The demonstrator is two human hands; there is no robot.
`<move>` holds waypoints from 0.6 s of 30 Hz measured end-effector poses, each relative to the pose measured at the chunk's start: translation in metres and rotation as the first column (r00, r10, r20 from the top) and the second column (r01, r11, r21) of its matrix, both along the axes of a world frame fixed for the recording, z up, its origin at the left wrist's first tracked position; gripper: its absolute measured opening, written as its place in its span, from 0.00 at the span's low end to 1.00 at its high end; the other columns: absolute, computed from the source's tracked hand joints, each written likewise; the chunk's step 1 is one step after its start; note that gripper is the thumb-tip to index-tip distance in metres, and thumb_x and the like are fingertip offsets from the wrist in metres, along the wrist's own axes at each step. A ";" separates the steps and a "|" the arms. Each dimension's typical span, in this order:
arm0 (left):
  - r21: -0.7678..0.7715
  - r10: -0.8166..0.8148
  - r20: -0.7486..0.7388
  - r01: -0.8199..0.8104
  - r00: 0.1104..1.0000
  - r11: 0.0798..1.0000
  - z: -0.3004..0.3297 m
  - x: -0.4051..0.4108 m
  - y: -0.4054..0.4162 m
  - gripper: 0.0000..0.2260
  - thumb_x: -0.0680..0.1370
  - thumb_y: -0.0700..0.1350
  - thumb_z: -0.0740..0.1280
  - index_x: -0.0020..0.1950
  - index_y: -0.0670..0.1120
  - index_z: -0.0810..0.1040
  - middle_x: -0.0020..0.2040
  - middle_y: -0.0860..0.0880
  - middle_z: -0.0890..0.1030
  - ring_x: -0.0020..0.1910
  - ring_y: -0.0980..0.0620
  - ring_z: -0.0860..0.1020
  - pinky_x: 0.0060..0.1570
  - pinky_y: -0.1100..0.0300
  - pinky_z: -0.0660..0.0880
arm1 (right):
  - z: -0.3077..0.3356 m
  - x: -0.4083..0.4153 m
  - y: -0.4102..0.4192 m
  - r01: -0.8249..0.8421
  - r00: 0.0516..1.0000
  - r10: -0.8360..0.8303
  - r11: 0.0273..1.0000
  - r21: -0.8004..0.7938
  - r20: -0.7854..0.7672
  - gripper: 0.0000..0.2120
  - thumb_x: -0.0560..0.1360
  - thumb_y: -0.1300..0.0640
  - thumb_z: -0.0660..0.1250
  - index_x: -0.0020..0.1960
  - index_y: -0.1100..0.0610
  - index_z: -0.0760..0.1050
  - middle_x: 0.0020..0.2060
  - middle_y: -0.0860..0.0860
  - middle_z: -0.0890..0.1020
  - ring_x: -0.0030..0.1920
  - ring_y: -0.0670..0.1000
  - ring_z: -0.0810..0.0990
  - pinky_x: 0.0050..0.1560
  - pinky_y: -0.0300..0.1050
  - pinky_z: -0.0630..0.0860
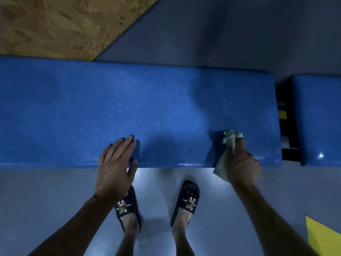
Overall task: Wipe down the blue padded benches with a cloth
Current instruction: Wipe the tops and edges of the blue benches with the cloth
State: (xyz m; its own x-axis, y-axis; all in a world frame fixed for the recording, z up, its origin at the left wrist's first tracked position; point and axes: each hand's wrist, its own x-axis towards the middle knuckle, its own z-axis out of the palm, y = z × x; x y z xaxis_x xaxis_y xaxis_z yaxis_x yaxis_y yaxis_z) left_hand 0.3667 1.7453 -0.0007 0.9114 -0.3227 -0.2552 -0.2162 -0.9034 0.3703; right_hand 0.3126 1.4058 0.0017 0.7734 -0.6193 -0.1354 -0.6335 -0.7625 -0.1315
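Head view: right hand [241, 163] clenched around crumpled pale-green cloth [229, 143], pressing it onto near right end of long blue padded bench [147, 108]; left hand [116, 163], fingers straight and relaxed, resting flat at near edge. Wiping apparently under way; next, likely sweeping leftward, then second blue padded bench [317, 117] at far right.

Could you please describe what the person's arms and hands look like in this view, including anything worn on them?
Both forearms are bare to the frame's edge, with no sleeves, gloves, watch or bracelets in view. The left hand has dark painted fingernails and no visible rings. The right hand is blurred, so its nails and any rings cannot be made out.
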 end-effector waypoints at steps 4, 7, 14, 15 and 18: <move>-0.016 -0.001 0.001 0.001 1.000 1.000 0.002 0.003 0.011 0.26 0.79 0.53 0.54 0.77 0.49 0.65 0.77 0.53 0.65 0.76 0.51 0.62 0.76 0.47 0.56 | -0.021 0.004 0.105 -0.080 0.996 0.074 0.986 0.144 0.044 0.18 0.79 0.48 0.54 0.68 0.49 0.65 0.42 0.55 0.84 0.35 0.60 0.83 0.32 0.49 0.78; 0.001 0.010 0.009 -0.010 1.000 1.000 -0.001 0.006 0.020 0.25 0.79 0.52 0.55 0.77 0.49 0.66 0.77 0.53 0.66 0.76 0.50 0.63 0.76 0.49 0.54 | -0.010 0.015 0.173 -0.293 0.953 0.270 0.939 0.181 0.138 0.14 0.75 0.52 0.58 0.59 0.54 0.71 0.28 0.49 0.80 0.20 0.50 0.76 0.20 0.37 0.63; -0.049 0.020 0.027 -0.018 0.999 0.999 -0.003 0.006 0.029 0.24 0.79 0.50 0.57 0.76 0.48 0.67 0.76 0.51 0.68 0.75 0.48 0.65 0.74 0.46 0.58 | -0.014 0.014 0.122 -0.557 0.820 0.547 0.830 0.019 0.170 0.21 0.71 0.50 0.64 0.62 0.55 0.77 0.34 0.52 0.83 0.26 0.56 0.80 0.24 0.42 0.73; -0.059 0.022 0.033 -0.020 0.999 0.998 -0.004 0.006 0.032 0.24 0.79 0.50 0.57 0.76 0.48 0.68 0.76 0.51 0.68 0.75 0.48 0.65 0.74 0.45 0.59 | -0.012 0.012 0.099 -0.483 0.868 0.478 0.875 0.010 0.133 0.22 0.72 0.49 0.63 0.64 0.54 0.76 0.34 0.53 0.83 0.27 0.57 0.81 0.25 0.43 0.73; -0.073 0.009 0.051 -0.006 0.999 0.997 -0.006 0.008 0.039 0.24 0.80 0.50 0.57 0.75 0.47 0.69 0.76 0.50 0.68 0.75 0.47 0.65 0.74 0.44 0.60 | -0.001 0.006 0.048 -0.269 0.962 0.270 0.963 -0.013 0.038 0.17 0.78 0.48 0.57 0.64 0.52 0.70 0.34 0.56 0.83 0.30 0.62 0.81 0.31 0.49 0.75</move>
State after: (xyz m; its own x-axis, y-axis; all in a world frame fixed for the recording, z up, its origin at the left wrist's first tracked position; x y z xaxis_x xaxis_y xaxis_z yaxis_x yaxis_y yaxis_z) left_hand 0.3745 1.7843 -0.0069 0.9253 -0.3318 -0.1839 -0.2300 -0.8762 0.4236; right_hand 0.3186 1.4538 0.0003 0.9165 -0.3879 -0.0975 -0.3987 -0.9054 -0.1457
